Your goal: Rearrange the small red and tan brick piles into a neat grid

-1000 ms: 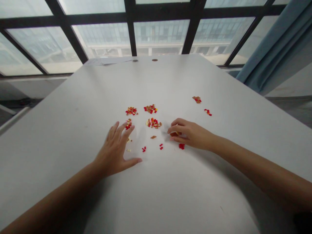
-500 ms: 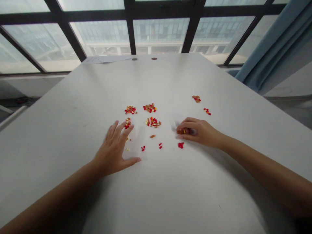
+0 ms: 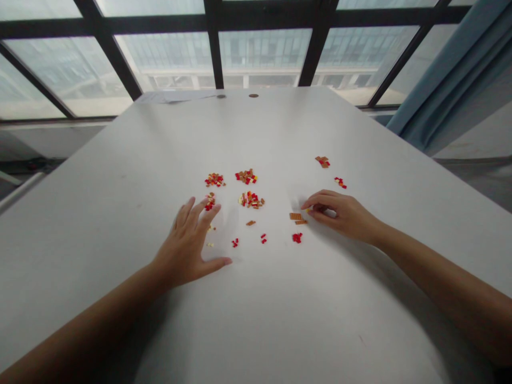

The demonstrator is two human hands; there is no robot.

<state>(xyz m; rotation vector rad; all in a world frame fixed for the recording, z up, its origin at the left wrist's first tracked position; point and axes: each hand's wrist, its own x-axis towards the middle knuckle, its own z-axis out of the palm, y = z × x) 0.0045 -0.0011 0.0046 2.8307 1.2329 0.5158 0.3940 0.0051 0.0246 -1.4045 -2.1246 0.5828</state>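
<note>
In the head view, the left hand (image 3: 186, 248) is open, fingers spread, palm down over the worktop (image 3: 272, 314), its fingertips partly covering a small red-and-cream cluster (image 3: 209, 206). The right hand (image 3: 342, 214) has thumb and forefinger pinched around a small yellow piece (image 3: 308, 210), just beside two brown studded plates (image 3: 295, 216) lying on the worktop. A red pile (image 3: 297, 238) sits nearer the person than those plates. Three mixed piles (image 3: 252, 200) lie between the hands, farther out, with a single brown cluster (image 3: 250, 223) nearer.
</note>
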